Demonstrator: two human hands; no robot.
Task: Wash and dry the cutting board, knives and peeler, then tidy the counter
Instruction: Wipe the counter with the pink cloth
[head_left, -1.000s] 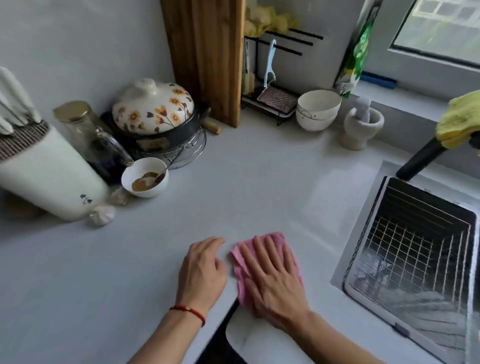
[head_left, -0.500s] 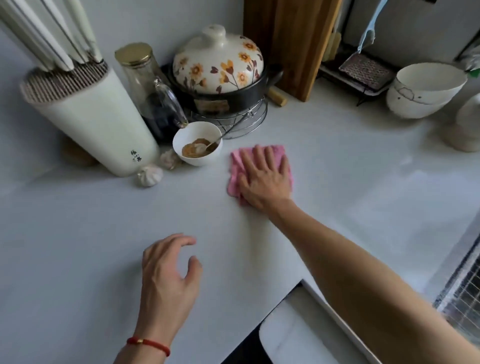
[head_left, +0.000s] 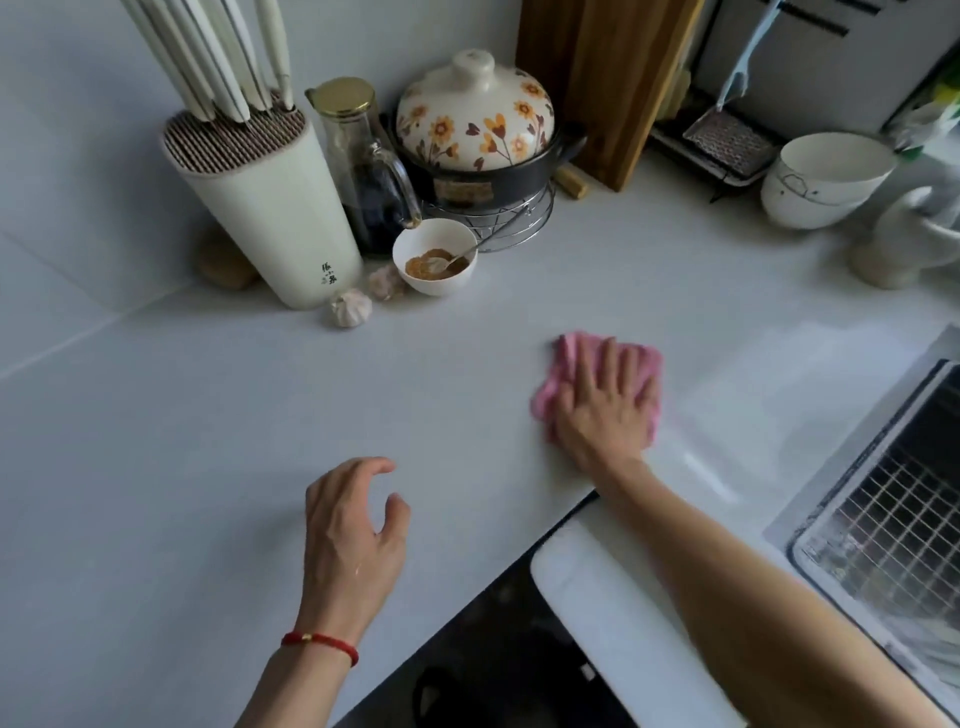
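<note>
My right hand (head_left: 605, 402) presses flat, fingers straight, on a pink cloth (head_left: 561, 364) lying on the white counter (head_left: 260, 415). My left hand (head_left: 353, 525), with a red bracelet, hovers just over the counter with loosely curled fingers and holds nothing. A wooden cutting board (head_left: 602, 78) leans upright against the back wall. Several white-handled knives (head_left: 218, 57) stand in a cream knife block (head_left: 265, 208) at the back left. A light blue peeler (head_left: 743, 67) hangs on a black rack at the back right.
Beside the block stand a glass bottle (head_left: 363, 171), a floral-lidded pot (head_left: 475, 130) on a wire stand, a small bowl of brown powder (head_left: 435, 257) and two garlic bulbs (head_left: 350, 307). White bowls (head_left: 821, 179) and a mortar (head_left: 904, 244) sit right. The sink's wire basket (head_left: 893, 525) lies lower right.
My right hand has slid the pink cloth from beside the small bowl back toward me and to the right. My left hand has stayed near the counter's front.
</note>
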